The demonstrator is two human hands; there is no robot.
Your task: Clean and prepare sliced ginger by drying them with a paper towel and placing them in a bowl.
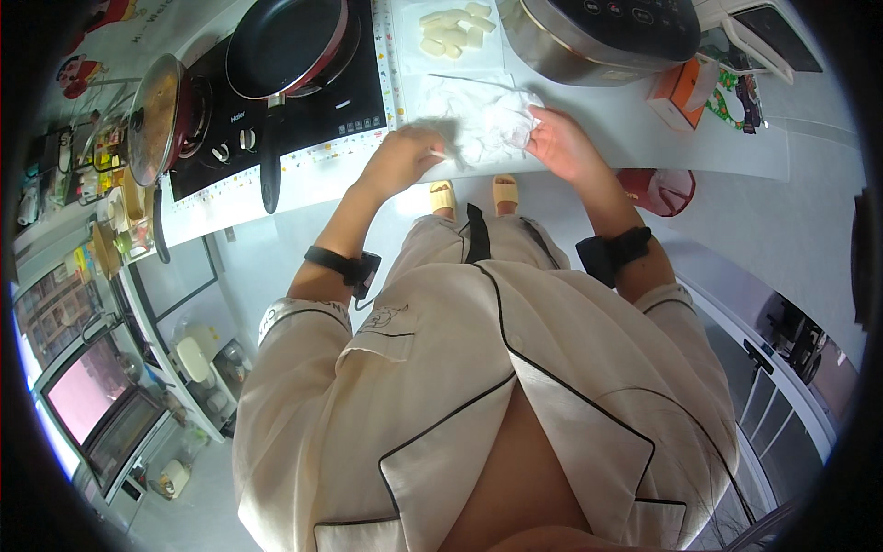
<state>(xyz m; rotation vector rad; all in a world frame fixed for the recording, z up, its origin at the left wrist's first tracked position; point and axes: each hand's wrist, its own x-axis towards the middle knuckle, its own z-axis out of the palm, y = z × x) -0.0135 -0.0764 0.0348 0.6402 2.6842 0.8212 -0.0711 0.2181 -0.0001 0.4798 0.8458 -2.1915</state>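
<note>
A crumpled white cloth [487,118], perhaps a paper towel, lies spread on the counter between my hands. My right hand [563,145] grips its right edge between thumb and fingers. To the left of the cloth, my left hand [403,161] is closed, thumb and fingertips pressed together. A small whitish bit shows at those fingertips; whether it is a piece of food or a corner of the cloth, I cannot tell. Just beyond the cloth, several pale, oblong food pieces [455,29] rest on a white sheet or tray [414,61].
A black frying pan [285,46] sits on the black cooktop [317,124], its handle reaching past the front edge. Left of it stands a lidded red pot [154,120]. A rice cooker [602,41] and an orange box [679,95] occupy the right; a red bin [660,190] stands below.
</note>
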